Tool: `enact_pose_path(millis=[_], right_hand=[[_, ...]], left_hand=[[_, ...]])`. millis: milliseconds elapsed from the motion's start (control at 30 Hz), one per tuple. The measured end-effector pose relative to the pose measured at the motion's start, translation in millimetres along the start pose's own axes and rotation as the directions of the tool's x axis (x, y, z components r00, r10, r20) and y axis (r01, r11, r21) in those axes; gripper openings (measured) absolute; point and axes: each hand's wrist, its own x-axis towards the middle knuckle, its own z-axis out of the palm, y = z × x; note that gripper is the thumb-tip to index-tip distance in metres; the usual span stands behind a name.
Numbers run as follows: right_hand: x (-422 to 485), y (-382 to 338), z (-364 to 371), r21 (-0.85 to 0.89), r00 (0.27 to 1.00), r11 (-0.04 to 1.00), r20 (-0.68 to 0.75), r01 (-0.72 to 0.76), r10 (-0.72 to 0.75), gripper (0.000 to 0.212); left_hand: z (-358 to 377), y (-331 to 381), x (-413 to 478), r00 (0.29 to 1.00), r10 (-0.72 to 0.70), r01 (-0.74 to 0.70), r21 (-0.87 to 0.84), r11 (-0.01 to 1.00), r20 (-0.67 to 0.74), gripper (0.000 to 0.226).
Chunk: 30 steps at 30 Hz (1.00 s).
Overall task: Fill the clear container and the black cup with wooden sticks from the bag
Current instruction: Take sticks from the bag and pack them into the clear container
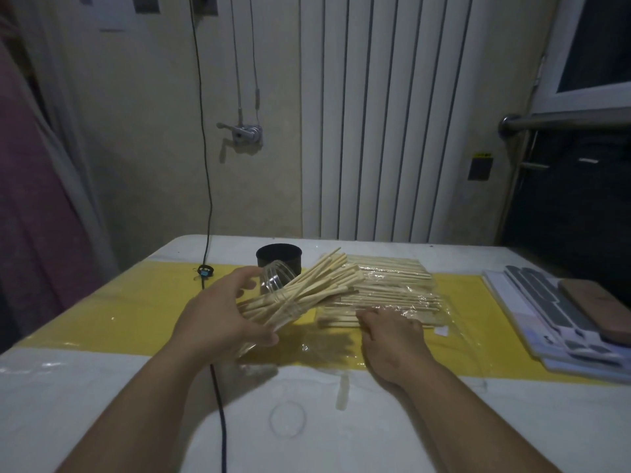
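My left hand (218, 314) grips the clear container (273, 302), tilted on its side with its mouth toward the right. A bundle of wooden sticks (317, 283) pokes out of it, pointing up and right. Behind it stands the black cup (279, 259), upright; I see no sticks in it. The clear plastic bag (386, 291) lies flat on the yellow mat, with several sticks still inside. My right hand (389, 331) rests on the bag's near end, its fingers curled over the sticks there.
A black cable (218, 397) runs from the wall across the table toward me, with a small blue clip (205, 271) on it. At the right lie stacked sheets (553, 319) and a brown phone-like slab (601, 308). A clear lid (286, 419) lies on the white cloth.
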Motion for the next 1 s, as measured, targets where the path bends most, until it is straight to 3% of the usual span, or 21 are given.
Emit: enact_pose_path(millis=[467, 767, 1000], right_hand=[[3, 0, -5, 0.039, 0.985, 0.999, -0.168, -0.015, 0.021, 0.019], [1, 1, -4, 0.131, 0.997, 0.991, -0.075, -0.010, 0.020, 0.020], [-4, -5, -9, 0.060, 0.999, 0.998, -0.039, 0.030, -0.028, 0.022]], left_hand=[[1, -2, 1, 1.000, 0.000, 0.000, 0.006, 1.000, -0.008, 0.093], [1, -3, 1, 1.000, -0.003, 0.003, 0.006, 1.000, -0.017, 0.094], [0, -1, -1, 1.000, 0.001, -0.001, -0.009, 1.000, -0.012, 0.088]])
